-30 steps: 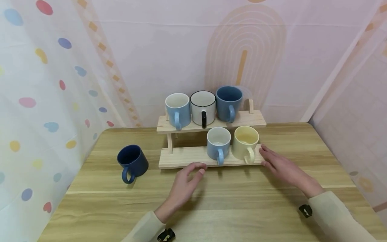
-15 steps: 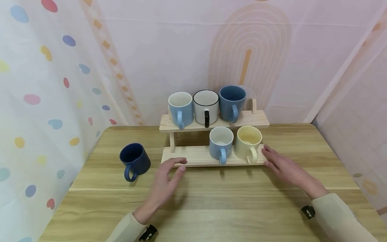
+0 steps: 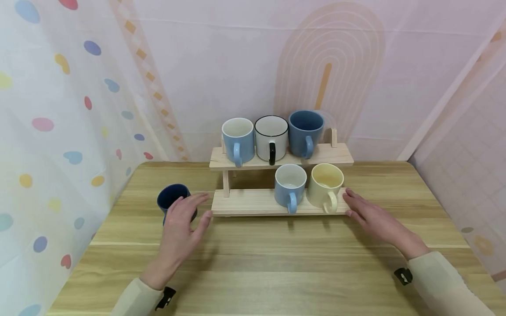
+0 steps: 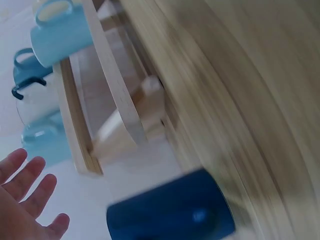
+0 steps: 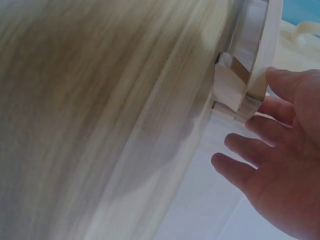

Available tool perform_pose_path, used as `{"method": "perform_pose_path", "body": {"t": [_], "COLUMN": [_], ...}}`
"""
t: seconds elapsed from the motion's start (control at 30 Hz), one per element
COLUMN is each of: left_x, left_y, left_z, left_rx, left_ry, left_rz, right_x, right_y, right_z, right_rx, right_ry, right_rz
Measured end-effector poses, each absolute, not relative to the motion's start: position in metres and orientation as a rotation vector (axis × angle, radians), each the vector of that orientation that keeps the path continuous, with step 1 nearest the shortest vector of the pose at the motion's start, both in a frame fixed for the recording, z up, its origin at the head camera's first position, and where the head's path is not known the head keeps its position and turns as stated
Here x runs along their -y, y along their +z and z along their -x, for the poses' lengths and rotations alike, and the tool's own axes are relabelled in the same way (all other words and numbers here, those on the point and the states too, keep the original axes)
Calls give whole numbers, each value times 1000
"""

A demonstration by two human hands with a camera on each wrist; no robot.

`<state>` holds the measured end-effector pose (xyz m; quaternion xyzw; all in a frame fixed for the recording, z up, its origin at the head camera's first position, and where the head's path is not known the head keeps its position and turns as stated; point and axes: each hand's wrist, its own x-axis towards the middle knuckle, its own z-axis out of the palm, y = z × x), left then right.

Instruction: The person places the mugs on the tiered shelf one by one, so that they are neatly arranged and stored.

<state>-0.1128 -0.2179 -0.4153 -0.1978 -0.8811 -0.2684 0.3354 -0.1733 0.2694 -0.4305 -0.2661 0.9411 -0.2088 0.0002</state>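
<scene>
My left hand (image 3: 179, 230), fingers spread, is over the near side of a navy mug (image 3: 171, 193) and partly covers it. Its handle is mostly hidden, and in the left wrist view the navy mug (image 4: 170, 210) appears apart from the fingertips. My right hand (image 3: 371, 221) rests at the right end of a two-tier wooden rack (image 3: 241, 204), fingers nearly straight. In the right wrist view its thumb touches the lower board's corner (image 5: 255, 95), the other fingers loosely extended beside it. The right hand lies close to a pale yellow mug (image 3: 322, 193) on the lower tier.
Beside the yellow mug stands a light blue mug (image 3: 287, 193). The upper tier bears another light blue mug (image 3: 243, 147), a white mug with a black handle (image 3: 272, 145) and a medium-blue mug (image 3: 302, 136). A patterned curtain (image 3: 221, 66) hangs behind the wooden table (image 3: 276, 263).
My left hand has moved left from in front of the rack to the navy mug. The right hand has stayed at the rack's right end. The head view has shifted slightly.
</scene>
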Motion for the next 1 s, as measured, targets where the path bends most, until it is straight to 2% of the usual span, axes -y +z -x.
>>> {"method": "perform_pose_path", "body": {"t": [0.6,1.0], "left_x": [271,290], "left_y": [-422,-429], "left_z": [104,90], "left_rx": [2297,2532], "left_ry": [-653,-957], "left_rz": [285,-6], "right_x": [-269,-269], "right_y": [-430,-430], "right_z": [173,173], "right_rx": [-2965,-2962], "right_ry": [-646,-642], "right_rz": [854,862]}}
